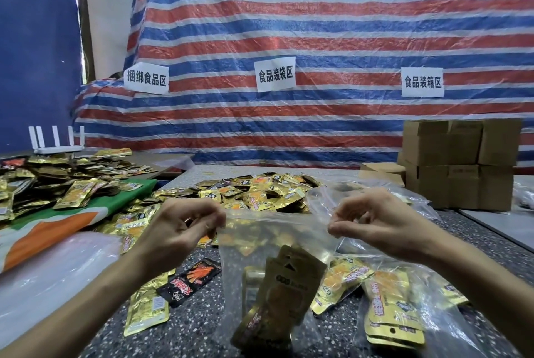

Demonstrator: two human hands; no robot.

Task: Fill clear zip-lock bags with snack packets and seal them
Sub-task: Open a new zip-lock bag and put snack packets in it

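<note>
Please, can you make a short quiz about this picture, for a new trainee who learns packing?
1. True or false: the left hand and the right hand both pinch the top edge of the clear bag.
2. What is inside the bag? A) gold packets B) coins C) nothing
3. Fill in: the cardboard boxes stand on the person's ____ side.
Key: 1 true; 2 A; 3 right.

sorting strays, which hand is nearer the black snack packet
Left. The left hand holds the bag corner just above the black packet; the right hand is across the bag.
</note>
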